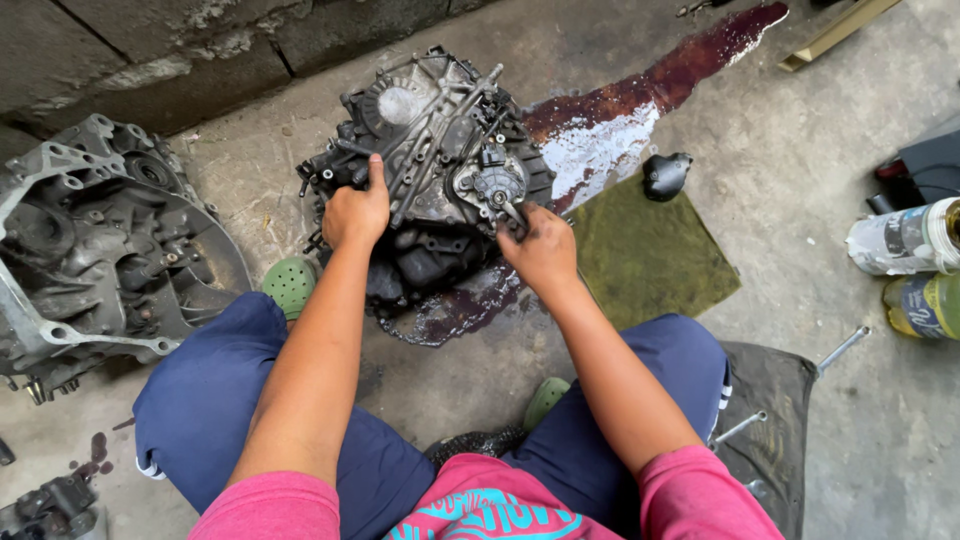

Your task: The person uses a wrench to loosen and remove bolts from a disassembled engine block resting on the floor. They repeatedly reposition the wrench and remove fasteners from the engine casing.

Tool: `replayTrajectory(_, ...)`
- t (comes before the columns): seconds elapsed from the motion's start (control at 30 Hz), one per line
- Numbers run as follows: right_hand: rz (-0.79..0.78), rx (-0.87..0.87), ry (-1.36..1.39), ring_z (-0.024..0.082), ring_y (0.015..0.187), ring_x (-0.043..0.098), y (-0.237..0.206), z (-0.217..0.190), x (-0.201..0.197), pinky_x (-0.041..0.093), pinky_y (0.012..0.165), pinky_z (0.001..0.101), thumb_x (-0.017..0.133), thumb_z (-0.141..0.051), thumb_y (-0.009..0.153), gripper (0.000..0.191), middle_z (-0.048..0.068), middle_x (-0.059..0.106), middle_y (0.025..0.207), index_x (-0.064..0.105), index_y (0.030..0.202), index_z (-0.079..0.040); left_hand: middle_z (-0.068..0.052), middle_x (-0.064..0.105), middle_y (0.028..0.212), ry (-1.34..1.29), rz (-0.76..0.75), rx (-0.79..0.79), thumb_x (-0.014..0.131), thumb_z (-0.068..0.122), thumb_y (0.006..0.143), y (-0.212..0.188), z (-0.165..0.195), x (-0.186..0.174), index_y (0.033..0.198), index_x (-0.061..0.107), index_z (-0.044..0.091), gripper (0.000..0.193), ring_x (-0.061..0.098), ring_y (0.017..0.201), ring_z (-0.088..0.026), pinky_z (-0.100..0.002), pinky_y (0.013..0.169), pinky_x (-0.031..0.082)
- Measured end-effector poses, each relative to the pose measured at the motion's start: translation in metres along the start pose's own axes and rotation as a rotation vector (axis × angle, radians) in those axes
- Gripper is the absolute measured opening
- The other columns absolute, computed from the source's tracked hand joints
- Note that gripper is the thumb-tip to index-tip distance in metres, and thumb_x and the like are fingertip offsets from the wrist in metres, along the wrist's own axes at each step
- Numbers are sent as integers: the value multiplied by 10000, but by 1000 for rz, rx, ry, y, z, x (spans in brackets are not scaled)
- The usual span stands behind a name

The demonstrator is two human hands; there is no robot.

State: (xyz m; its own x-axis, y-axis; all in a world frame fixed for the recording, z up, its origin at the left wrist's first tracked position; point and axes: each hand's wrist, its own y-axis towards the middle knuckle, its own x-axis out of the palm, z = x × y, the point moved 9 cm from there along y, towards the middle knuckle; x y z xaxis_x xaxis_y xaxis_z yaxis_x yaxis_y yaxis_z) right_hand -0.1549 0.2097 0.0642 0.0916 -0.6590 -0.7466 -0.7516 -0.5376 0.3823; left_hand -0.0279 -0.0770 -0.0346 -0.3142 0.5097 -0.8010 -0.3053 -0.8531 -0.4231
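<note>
A dirty dark gearbox housing (pixel 430 170) lies on the concrete floor between my knees, in a puddle of dark red oil. My left hand (pixel 355 212) grips its left side, thumb up against a metal bracket. Over on the lower right of the housing, my right hand (pixel 540 245) is closed on a small tool or bolt next to a round silver fitting (pixel 492 185); what it holds is mostly hidden by the fingers.
A second grey casing (pixel 90 250) lies at the left by the wall. A green cloth (pixel 645 250) with a black cap (pixel 665 172) sits right of the gearbox. Two bottles (pixel 915 265) stand at the right edge. Long bolts (pixel 842 348) rest on a dark mat.
</note>
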Motion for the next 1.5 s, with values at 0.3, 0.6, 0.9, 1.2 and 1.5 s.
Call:
replayTrajectory(0.3,2,17,-13,374,826,728,5,1,0,586,767,425,796,-278,799,345,199,741,922,723,984,4,-265,695,1178,-10,-13,-12,332,883,859,2,-1,1,1090,749,-9,1011,656,1140,-435,-509,947,513)
replayTrajectory(0.6,-15,68,-32,370,848,731,1,7,4,588,779,421,805,-290,802,375,195,749,943,734,1008,15,-274,692,1187,-9,-2,10,320,885,867,3,-1,3,1080,757,-18,1026,648,1149,-443,-515,963,501)
replayTrajectory(0.9,2,32,-21,375,826,724,3,5,4,580,747,431,823,-294,809,366,198,743,910,732,973,19,-279,696,1182,-4,-11,11,323,880,879,1,0,1,1083,758,-20,1020,651,1150,-445,-510,970,503)
replayTrajectory(1.2,-13,65,-41,389,793,711,4,7,1,570,728,440,830,-293,764,372,208,729,880,728,948,14,-269,692,1194,-10,-9,6,333,879,867,-1,1,0,1087,759,-10,1010,648,1158,-439,-508,971,501)
replayTrajectory(1.5,-18,29,-26,379,840,719,1,8,3,581,772,427,805,-285,758,396,196,740,937,735,1013,9,-275,695,1188,0,-16,4,317,882,879,2,0,3,1091,752,-25,1028,654,1152,-438,-511,962,507)
